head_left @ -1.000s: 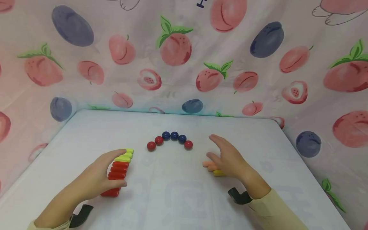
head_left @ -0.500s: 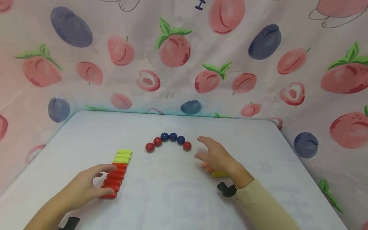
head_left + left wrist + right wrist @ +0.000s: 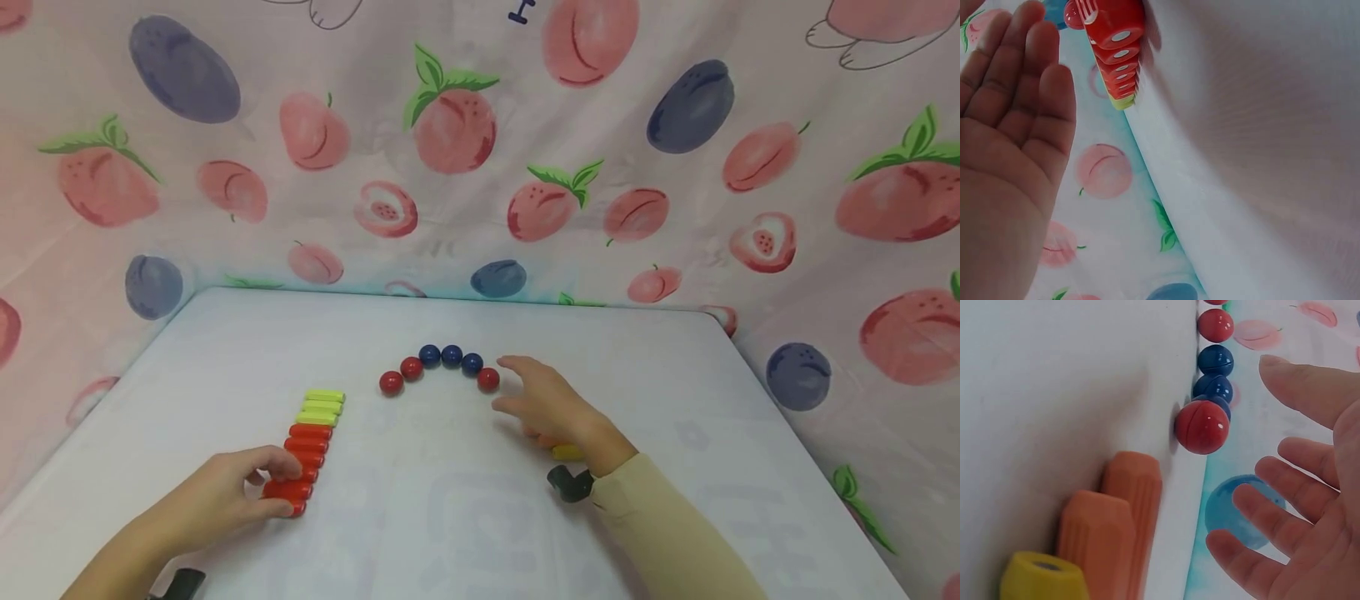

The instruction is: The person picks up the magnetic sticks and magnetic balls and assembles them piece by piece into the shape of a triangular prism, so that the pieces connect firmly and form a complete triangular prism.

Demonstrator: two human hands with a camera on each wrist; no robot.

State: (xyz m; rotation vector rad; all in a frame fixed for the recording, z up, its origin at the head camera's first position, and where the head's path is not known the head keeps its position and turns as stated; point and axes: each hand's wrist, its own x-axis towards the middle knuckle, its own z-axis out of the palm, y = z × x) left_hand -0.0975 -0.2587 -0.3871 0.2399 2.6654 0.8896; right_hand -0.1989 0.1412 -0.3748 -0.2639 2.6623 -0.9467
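In the head view, my left hand (image 3: 213, 498) hovers over the near end of a slanting row of short red rods (image 3: 308, 445), thumb and fingers apart. Its fingers (image 3: 1050, 106) look straight in the left wrist view, beside the red rods' white-spotted ends. Yellow-green rods (image 3: 322, 408) continue the row at its far end. My right hand (image 3: 555, 408) spreads its thumb and fingers next to the red ball (image 3: 488, 380) at the right end of an arc of red and blue balls. Below that hand lie orange pieces (image 3: 1097, 534) and a yellow rod (image 3: 567, 452), partly hidden.
The arc's blue balls (image 3: 452, 356) sit in its middle, with two red balls (image 3: 412, 368) at the left. All stand on a white table (image 3: 420, 517). A fruit-print cloth (image 3: 450, 208) hangs behind the table's back edge.
My right hand has moved left toward the arc's right-end red ball. My left hand has drawn back from the yellow-green rods to the near red ones, lowering closer to them.
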